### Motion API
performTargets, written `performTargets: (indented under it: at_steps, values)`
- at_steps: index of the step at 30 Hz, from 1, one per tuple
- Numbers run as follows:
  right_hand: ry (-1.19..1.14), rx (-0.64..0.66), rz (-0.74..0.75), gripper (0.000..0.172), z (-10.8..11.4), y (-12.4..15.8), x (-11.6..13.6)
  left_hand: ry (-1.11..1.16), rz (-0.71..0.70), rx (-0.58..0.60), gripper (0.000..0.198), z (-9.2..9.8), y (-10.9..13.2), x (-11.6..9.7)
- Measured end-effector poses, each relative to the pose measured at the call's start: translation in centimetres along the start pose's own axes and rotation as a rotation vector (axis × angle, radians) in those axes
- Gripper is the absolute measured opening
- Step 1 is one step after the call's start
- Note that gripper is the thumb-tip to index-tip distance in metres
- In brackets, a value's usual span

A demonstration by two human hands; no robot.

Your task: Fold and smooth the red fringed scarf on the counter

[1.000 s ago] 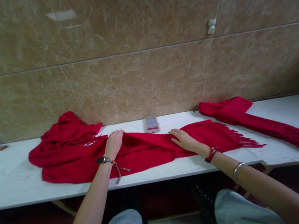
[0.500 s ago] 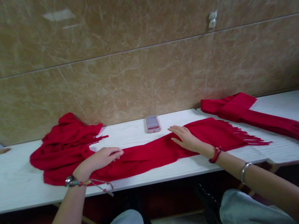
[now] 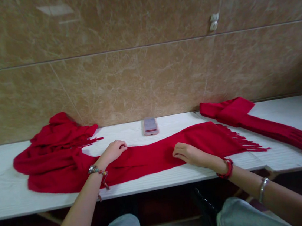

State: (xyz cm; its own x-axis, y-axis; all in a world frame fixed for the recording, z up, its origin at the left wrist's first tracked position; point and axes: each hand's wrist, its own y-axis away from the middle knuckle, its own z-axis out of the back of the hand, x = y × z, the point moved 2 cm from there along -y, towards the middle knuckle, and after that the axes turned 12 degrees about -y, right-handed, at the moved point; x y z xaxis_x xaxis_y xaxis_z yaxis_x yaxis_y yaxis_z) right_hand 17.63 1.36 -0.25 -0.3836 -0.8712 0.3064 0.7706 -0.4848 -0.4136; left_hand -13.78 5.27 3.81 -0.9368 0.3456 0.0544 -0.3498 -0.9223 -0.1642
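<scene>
A long red scarf (image 3: 149, 159) with a fringed right end lies lengthwise on a white table (image 3: 2, 197). My left hand (image 3: 113, 150) rests on the scarf's far edge left of the middle, with its fingers curled onto the cloth. Toward the right, my right hand (image 3: 187, 153) sits on the scarf with its fingers bent and closed on the fabric. The scarf's left end runs into a bunched heap of red cloth (image 3: 52, 151).
A phone (image 3: 150, 126) lies flat at the table's back edge, just beyond the scarf. A second red scarf (image 3: 256, 122), folded and fringed, stretches along the right side. A brown marble wall (image 3: 146, 76) stands directly behind the table. My knees show below the table's front edge.
The raised fold under my left hand has been laid down and the scarf now lies flat and narrower. My left hand swept left and back. My right hand's fingers went from flat to curled.
</scene>
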Motion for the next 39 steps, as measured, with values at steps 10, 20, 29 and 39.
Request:
performTargets:
  at_steps: [10,20,29,39]
  values:
    - [-0.081,-0.035,-0.084,0.015,0.3,0.1,0.2,0.136,-0.139,0.296,0.032,1.4,0.3,-1.8]
    - [-0.053,-0.053,-0.1,0.013,0.4,0.1,0.6,-0.128,-0.231,0.23,0.028,1.8,0.1,-7.3]
    - [0.025,-0.02,-0.07,0.017,0.3,0.1,0.9,-0.154,0.006,0.116,0.019,0.5,-0.5,-9.5]
    - [-0.095,-0.093,-0.061,0.017,0.6,0.3,1.0,0.109,0.095,0.039,0.015,0.8,-4.3,-5.0]
